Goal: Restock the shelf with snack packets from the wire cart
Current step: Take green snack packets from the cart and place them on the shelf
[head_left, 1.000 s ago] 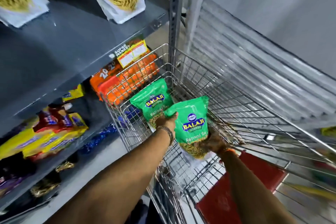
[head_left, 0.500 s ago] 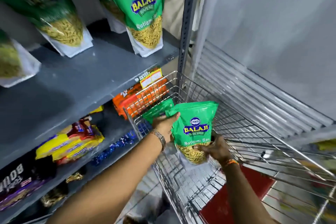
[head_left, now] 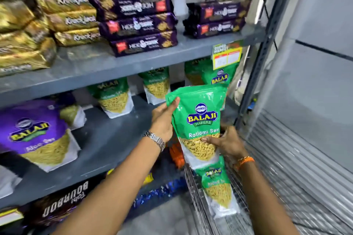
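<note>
A green Balaji Ratlami Sev packet is held upright in front of the grey middle shelf. My left hand grips its upper left corner. My right hand holds its lower right side, thumb across the clear window. Below them, another green packet stands in the wire cart. Matching green packets stand at the back of the middle shelf.
A purple Balaji packet stands at the shelf's left. The upper shelf carries purple biscuit packs and gold ones. A yellow price tag hangs from its edge. A metal upright and ribbed shutter are on the right.
Both hands have lifted the green packet out of the cart up to the middle shelf's height. The view tilted up, so the upper shelf now shows. One packet stays in the cart.
</note>
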`<state>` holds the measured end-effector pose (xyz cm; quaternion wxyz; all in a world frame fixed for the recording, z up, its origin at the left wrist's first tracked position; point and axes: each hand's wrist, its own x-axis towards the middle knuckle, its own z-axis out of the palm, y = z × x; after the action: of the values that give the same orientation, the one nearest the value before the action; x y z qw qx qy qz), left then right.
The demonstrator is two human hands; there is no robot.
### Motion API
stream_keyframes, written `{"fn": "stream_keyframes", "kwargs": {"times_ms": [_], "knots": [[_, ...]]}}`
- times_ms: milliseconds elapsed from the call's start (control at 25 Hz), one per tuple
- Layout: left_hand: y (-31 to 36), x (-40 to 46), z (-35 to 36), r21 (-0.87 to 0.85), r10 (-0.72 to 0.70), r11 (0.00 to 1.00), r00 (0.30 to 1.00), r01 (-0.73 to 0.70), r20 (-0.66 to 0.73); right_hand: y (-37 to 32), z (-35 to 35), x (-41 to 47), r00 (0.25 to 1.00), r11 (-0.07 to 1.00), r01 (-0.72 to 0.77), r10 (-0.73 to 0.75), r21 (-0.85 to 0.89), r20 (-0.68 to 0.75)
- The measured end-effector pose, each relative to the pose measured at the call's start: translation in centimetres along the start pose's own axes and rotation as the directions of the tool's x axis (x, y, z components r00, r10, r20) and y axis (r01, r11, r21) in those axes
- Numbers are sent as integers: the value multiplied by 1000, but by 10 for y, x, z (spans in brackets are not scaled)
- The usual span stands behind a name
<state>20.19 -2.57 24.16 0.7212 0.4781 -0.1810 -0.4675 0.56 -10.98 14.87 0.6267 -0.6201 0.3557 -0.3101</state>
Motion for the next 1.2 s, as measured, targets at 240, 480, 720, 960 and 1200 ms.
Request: {"fn": "stream_keyframes", "kwargs": {"times_ms": [240,480,720,960,1200], "knots": [[52,48,-24,75,135,989,988,-129,-78,-17,51,95,998,999,37,-35,-36,54],[54,93,-32,74,119,991,984,-110,-133,-1,70,147,1000,1000,22,-22,-18,16],[51,110,-30,99,136,987,983,-124,-122,7,73,164,998,999,5,-2,42,-61],[45,85,-26,31,163,986,914,-164,-372,-5,53,151,1000,1000,29,-29,-10,-8],[-36,33,-3,-13,-137,989,868,149,-478,23,-45,67,979,999,30,-24,26,-205]]}}
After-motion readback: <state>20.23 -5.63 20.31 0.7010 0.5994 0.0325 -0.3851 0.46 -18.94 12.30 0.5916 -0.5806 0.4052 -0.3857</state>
